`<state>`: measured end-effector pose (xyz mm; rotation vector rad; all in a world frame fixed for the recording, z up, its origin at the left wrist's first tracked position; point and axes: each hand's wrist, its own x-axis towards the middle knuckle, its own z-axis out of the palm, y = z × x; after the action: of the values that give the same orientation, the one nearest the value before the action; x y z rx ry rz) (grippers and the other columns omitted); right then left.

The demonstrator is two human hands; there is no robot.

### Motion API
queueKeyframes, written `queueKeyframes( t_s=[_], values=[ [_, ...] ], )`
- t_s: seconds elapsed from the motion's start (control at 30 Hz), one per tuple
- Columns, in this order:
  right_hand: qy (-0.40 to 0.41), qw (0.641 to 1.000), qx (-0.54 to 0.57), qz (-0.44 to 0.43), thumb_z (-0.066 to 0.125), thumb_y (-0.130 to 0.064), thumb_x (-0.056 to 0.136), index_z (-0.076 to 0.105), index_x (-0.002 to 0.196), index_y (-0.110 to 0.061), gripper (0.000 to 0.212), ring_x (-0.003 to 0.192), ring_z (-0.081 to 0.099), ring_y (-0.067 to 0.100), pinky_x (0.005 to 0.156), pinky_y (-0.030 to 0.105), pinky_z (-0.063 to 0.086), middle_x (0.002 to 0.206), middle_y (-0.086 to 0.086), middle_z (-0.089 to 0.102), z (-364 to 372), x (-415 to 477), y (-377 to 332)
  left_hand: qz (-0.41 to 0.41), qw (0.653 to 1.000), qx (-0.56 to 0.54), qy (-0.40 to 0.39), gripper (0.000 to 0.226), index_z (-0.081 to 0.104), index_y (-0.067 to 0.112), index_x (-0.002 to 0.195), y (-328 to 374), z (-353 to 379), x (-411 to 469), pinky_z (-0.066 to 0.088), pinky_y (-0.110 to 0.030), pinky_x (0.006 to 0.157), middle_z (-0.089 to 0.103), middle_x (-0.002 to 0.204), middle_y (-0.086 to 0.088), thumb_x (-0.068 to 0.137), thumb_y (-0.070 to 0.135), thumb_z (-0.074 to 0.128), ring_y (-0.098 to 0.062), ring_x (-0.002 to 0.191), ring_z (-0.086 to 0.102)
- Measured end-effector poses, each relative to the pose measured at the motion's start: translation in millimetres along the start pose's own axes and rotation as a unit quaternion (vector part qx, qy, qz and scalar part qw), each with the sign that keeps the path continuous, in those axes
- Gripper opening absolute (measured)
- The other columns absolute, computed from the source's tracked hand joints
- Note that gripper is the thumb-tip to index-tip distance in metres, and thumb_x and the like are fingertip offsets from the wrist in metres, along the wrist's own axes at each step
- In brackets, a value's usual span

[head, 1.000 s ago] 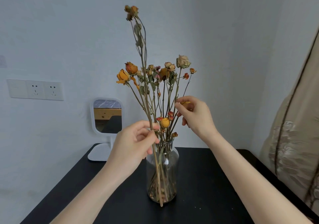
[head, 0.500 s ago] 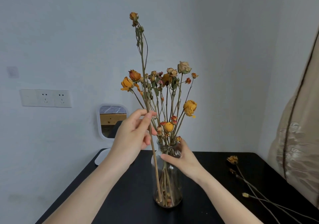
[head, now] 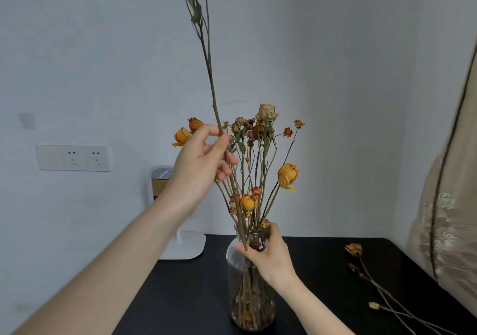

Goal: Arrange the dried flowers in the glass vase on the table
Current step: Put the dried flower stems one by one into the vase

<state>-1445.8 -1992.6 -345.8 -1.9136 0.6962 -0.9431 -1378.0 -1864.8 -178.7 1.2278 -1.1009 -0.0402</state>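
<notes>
on the black table [head: 180,296], your right hand [head: 268,254] closes around the glass vase [head: 247,296] neck to steady it, while your left hand [head: 204,159] pinches the long stem [head: 210,76], lifted for placing.

My left hand [head: 200,157]: raised, fingers pinched closed, forearm angled up from lower left. My right hand [head: 268,250]: lower, fingers curled in a wrapping grasp.

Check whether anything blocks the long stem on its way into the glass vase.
Yes: the dried flowers already crowd the clear glass vase mouth, and the right hand grips its neck beside the long brown stem held by the left hand.
</notes>
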Motion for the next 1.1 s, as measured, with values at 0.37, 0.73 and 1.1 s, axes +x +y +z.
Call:
queueKeyframes(
  t_s=[0.37,0.73,1.1],
  values=[
    [0.027,0.999,0.009,0.018,0.078,-0.041,0.069,0.039,0.127,-0.022,0.073,0.114,0.051,0.011,0.100,0.031,0.045,0.123,-0.007,0.053,4.4,-4.0,-0.5,0.080,0.992,0.048,0.079,0.007,0.050,0.020,0.096,38.5,-6.0,52.6,0.043,-0.011,0.043,0.065,0.072,-0.003,0.098,0.022,0.043,0.000,0.043,0.053],
    [0.027,1.000,0.006,0.012,0.077,-0.041,0.070,0.039,0.128,-0.024,0.072,0.116,0.050,0.010,0.099,0.029,0.045,0.126,-0.007,0.051,5.0,-5.7,0.8,0.006,0.995,0.084,0.048,0.007,0.048,0.018,0.096,-3.0,21.8,66.7,0.057,-0.029,0.068,0.066,0.075,-0.004,0.098,0.021,0.042,-0.010,0.052,0.062],
    [0.035,0.999,-0.005,0.000,0.076,-0.044,0.071,0.040,0.129,-0.026,0.070,0.118,0.049,0.010,0.103,0.036,0.044,0.126,-0.008,0.051,8.1,-5.9,5.2,-0.156,0.985,0.069,-0.025,0.023,0.052,0.000,0.115,-31.5,34.4,64.6,0.055,-0.015,0.052,0.065,0.087,-0.013,0.094,0.009,0.048,-0.012,0.055,0.064]
  ],
)
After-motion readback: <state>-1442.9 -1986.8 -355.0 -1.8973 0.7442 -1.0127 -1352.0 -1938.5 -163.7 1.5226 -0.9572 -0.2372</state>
